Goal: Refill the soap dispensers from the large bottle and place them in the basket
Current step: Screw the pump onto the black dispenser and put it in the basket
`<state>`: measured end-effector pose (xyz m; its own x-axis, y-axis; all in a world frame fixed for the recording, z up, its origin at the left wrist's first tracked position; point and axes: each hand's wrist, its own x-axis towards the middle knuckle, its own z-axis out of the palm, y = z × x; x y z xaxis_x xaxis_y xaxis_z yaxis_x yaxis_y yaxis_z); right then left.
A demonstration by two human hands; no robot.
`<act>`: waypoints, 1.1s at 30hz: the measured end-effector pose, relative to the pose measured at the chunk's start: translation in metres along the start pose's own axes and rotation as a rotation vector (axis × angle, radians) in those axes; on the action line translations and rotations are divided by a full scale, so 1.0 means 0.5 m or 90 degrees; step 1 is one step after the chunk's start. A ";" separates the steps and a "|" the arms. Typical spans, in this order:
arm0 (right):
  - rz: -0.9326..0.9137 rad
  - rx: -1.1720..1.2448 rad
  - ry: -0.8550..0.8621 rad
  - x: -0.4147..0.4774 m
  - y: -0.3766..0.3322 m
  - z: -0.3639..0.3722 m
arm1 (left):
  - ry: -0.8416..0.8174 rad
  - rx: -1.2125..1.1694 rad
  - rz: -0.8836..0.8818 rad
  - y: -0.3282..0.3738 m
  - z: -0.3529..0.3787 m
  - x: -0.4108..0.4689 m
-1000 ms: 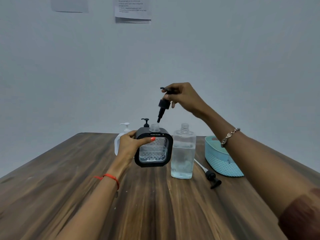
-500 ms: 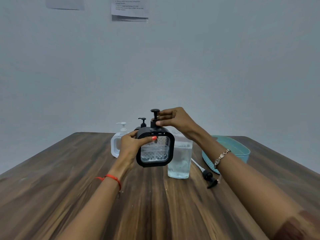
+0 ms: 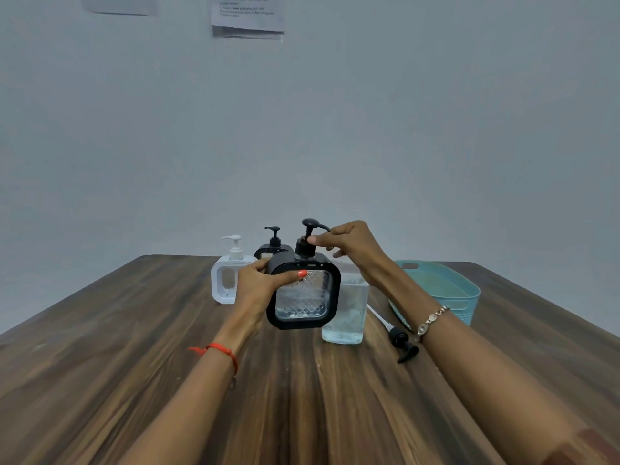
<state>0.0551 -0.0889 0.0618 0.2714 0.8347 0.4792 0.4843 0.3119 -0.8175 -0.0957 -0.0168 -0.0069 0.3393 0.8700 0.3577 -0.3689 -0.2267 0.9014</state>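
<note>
My left hand (image 3: 260,285) grips a square black soap dispenser (image 3: 307,308) with a clear ribbed window, held just above the table. Its black pump top (image 3: 307,245) sits in the neck, and my right hand (image 3: 350,251) pinches the pump's collar between thumb and fingers. Behind the dispenser stands the large clear bottle (image 3: 345,312), partly filled with clear liquid, its top hidden by my right hand. A white dispenser (image 3: 229,280) and a second black dispenser (image 3: 273,246) stand further back on the left. The teal basket (image 3: 446,292) sits at the right.
A loose black pump with a white tube (image 3: 401,340) lies on the wooden table (image 3: 134,364) between the large bottle and the basket. Papers (image 3: 248,15) hang on the grey wall behind the table.
My right hand brought the pump top down from above into the black dispenser's neck and now pinches its collar. The spout has turned toward the right. My left hand kept its hold.
</note>
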 end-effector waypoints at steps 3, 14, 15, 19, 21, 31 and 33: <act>0.020 -0.008 -0.051 0.003 0.005 -0.003 | 0.002 -0.010 0.003 -0.003 0.003 0.000; -0.051 -0.037 -0.016 -0.006 0.008 0.012 | -0.010 -0.024 -0.014 -0.010 0.014 -0.003; -0.050 -0.023 -0.017 -0.007 0.006 0.007 | -0.012 -0.029 -0.017 -0.011 0.013 -0.004; -0.019 -0.048 -0.035 0.000 0.011 -0.021 | -0.028 -0.036 -0.028 -0.013 0.013 -0.008; -0.006 -0.024 -0.062 0.005 0.017 -0.027 | -0.032 -0.042 -0.027 -0.011 0.014 -0.009; -0.009 -0.012 -0.025 0.002 0.040 0.008 | -0.045 -0.014 -0.020 -0.010 0.026 -0.011; -0.015 -0.013 -0.050 -0.001 0.040 0.007 | -0.042 -0.018 -0.021 -0.011 0.025 -0.013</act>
<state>0.0617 -0.0817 0.0439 0.1943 0.8603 0.4713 0.5071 0.3232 -0.7990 -0.0850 -0.0267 -0.0112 0.4069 0.8461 0.3443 -0.3806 -0.1856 0.9059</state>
